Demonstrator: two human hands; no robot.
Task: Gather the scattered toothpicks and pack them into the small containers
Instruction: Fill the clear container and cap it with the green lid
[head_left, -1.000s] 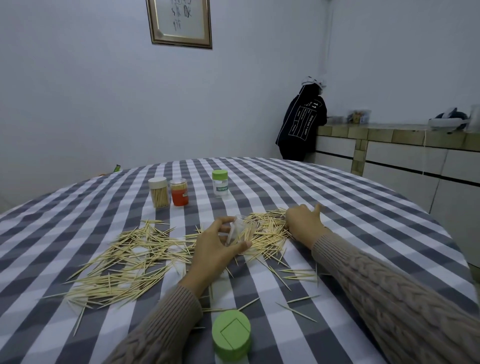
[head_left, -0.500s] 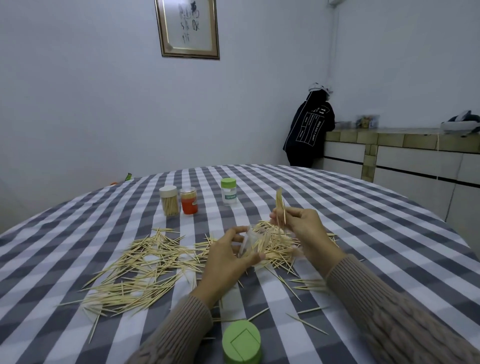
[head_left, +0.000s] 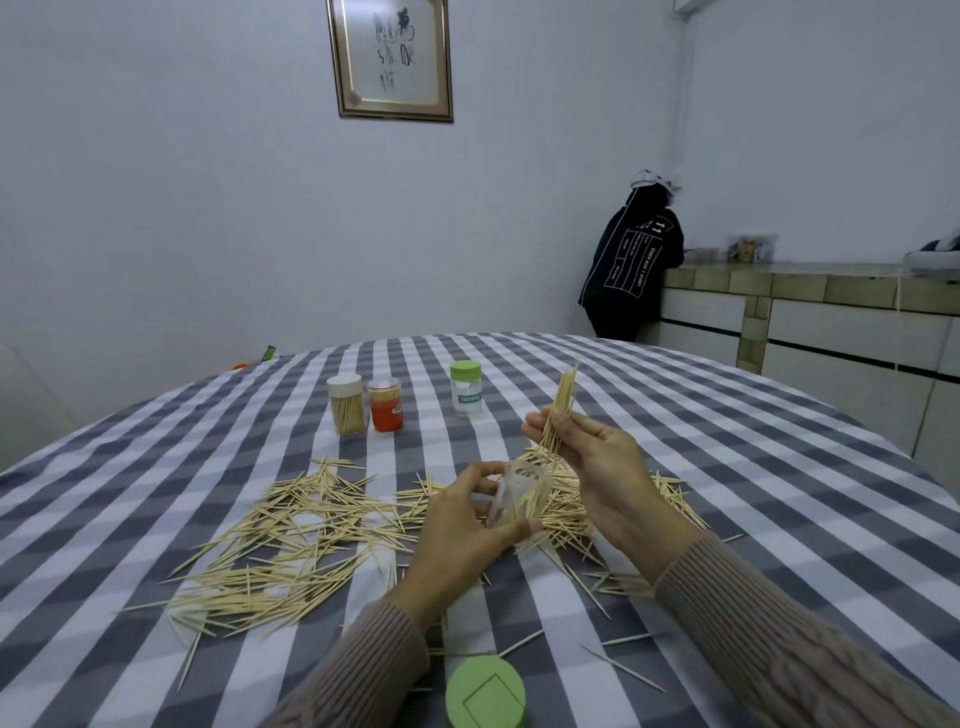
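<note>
Several loose toothpicks (head_left: 291, 540) lie scattered over the checked tablecloth, most of them left of my hands. My left hand (head_left: 457, 535) grips a small clear container (head_left: 519, 493), tilted with its mouth up and to the right. My right hand (head_left: 597, 462) pinches an upright bundle of toothpicks (head_left: 561, 405) just above and right of that container. A green lid (head_left: 485, 693) lies at the near table edge. Further back stand a white-capped container full of toothpicks (head_left: 346, 404), an orange container (head_left: 385, 405) and a clear green-capped one (head_left: 466, 388).
The round table (head_left: 753, 467) has a grey and white checked cloth. A few stray toothpicks (head_left: 618, 660) lie near my right sleeve. A person in a dark jacket (head_left: 631, 265) stands at a tiled counter (head_left: 810, 280) in the far corner.
My right hand has lifted a bundle of toothpicks off the pile and raised it upright above the clear container. My left hand has kept hold of the container.
</note>
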